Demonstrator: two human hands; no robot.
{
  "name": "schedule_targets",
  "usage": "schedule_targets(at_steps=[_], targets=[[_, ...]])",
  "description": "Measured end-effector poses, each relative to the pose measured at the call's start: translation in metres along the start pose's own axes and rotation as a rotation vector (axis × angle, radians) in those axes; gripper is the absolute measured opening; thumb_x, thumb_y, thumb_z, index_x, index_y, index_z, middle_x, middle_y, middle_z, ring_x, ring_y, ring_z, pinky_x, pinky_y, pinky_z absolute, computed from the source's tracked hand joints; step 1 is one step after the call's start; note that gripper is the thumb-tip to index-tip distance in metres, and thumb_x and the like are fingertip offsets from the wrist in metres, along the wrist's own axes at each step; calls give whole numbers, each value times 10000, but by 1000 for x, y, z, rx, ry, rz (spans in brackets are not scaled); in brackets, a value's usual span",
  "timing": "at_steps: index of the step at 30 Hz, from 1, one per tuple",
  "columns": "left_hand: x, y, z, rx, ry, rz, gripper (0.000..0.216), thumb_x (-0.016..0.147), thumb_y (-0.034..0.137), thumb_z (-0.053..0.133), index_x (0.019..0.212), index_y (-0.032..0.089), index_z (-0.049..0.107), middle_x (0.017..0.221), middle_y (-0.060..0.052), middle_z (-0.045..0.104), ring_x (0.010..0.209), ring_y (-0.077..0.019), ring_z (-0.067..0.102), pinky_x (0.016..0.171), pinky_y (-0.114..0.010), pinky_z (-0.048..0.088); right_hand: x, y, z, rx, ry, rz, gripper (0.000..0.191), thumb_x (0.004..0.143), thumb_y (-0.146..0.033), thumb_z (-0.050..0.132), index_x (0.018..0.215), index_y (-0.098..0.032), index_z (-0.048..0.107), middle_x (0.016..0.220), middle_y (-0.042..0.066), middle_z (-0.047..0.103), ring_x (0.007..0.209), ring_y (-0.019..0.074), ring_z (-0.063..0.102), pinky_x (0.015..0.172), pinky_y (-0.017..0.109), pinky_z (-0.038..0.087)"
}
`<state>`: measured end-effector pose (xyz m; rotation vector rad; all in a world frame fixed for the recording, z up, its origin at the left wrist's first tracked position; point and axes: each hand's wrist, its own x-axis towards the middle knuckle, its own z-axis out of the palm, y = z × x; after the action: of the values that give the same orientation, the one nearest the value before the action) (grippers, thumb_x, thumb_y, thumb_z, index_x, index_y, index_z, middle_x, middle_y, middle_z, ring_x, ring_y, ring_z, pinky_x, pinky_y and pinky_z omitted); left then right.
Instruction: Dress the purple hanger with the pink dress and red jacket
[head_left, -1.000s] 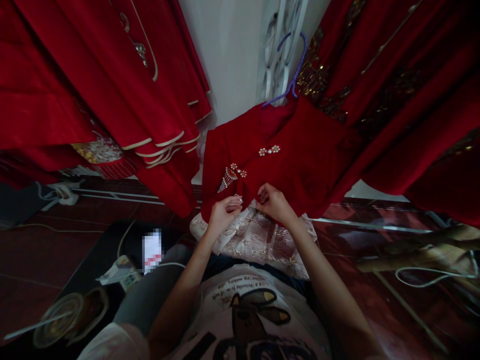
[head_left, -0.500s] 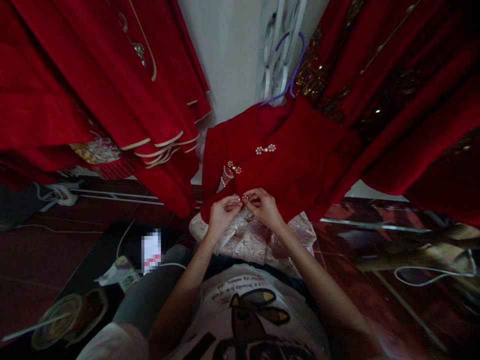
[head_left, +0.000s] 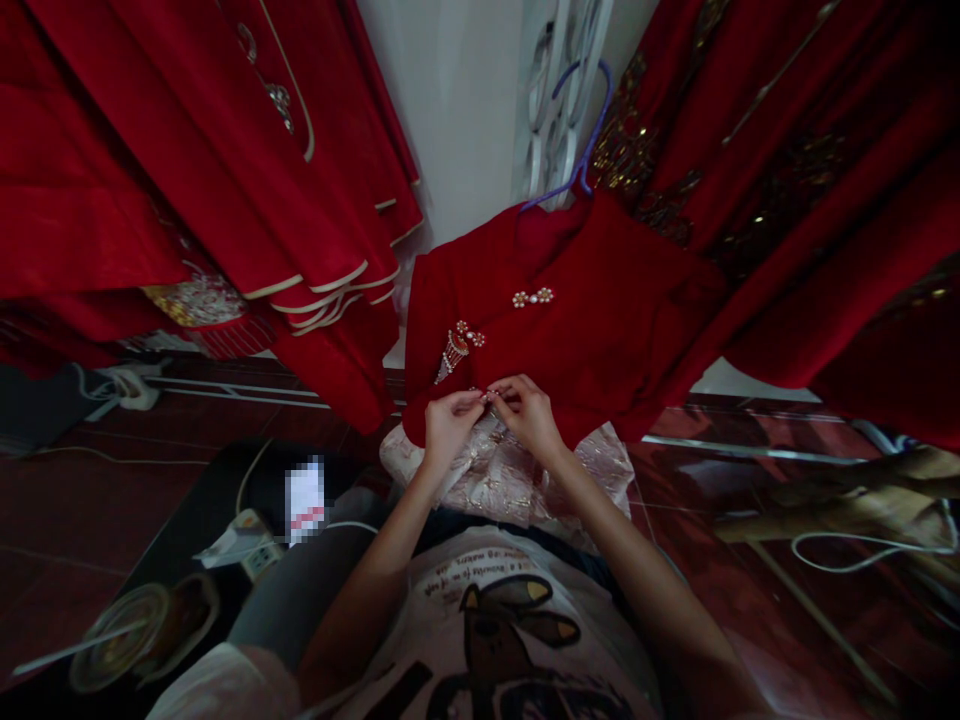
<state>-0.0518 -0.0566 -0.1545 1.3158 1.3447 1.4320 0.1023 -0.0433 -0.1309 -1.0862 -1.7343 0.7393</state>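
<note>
A red garment (head_left: 585, 340) hangs from a purple hanger (head_left: 603, 110) and drapes down to my lap. Flower-shaped beaded closures (head_left: 533, 298) decorate its front, one with a tasselled ornament (head_left: 453, 352) below it. At the garment's lower front, my left hand (head_left: 451, 425) pinches one side of a small beaded closure (head_left: 487, 397). My right hand (head_left: 531, 415) grips the other side, its fingertips almost meeting the left ones. Fingers partly hide the closure, so whether it is fastened cannot be made out. Pale pink patterned fabric (head_left: 502, 475) lies beneath both hands.
Red garments (head_left: 300, 200) hang at the left, and beaded red ones (head_left: 795, 200) at the right. A black stool-like surface (head_left: 195, 510) on the left holds a power strip (head_left: 259, 555) and a lidded plastic cup (head_left: 120, 640) with a straw. A white cable (head_left: 862, 560) lies at right.
Both hands stay on the beaded closure. My left hand has shifted very slightly right; the view itself has moved a little.
</note>
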Motion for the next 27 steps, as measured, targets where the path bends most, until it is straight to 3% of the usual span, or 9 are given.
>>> schedule_targets(at_steps=[6,8,11,17,24,27], targets=[[10,0,-8,56,-118,64,157,738,271,724,840,151,733,851,-71,764,745,-169,720,760,-310,587,2,0,0,-46,-5,-18,119,895,-220,565,956,-184,661,951,53,626,767,123,653,655,229,560],[10,3,-10,73,-134,77,191,746,241,710,915,153,709,856,-64,756,751,-155,714,749,-288,578,4,-1,-7,-100,-45,-24,113,880,-216,590,957,-188,667,933,47,635,762,127,650,684,242,553],[5,9,-14,147,-84,80,301,768,227,694,1062,171,660,854,-42,740,711,-127,688,674,-239,556,9,-8,-23,-182,-64,-28,112,860,-214,614,949,-194,679,909,43,656,746,133,645,700,257,537],[-3,21,-20,292,-12,174,172,810,295,681,958,209,701,883,-32,692,726,-123,648,587,-201,521,15,-21,-52,-187,18,-12,114,870,-246,590,907,-198,686,833,30,698,679,130,645,637,244,506],[-5,23,-13,536,-69,299,184,856,309,656,1018,241,707,981,-43,631,794,-139,618,681,-241,536,11,-9,-40,-160,-189,109,114,829,-277,659,909,-199,682,775,29,722,676,154,681,648,276,541],[-3,22,-12,602,-69,332,177,864,332,653,1003,235,703,983,-50,621,851,-162,617,712,-261,542,10,-5,-33,-108,-192,123,100,824,-259,672,891,-185,671,801,44,728,739,162,697,713,293,559]])
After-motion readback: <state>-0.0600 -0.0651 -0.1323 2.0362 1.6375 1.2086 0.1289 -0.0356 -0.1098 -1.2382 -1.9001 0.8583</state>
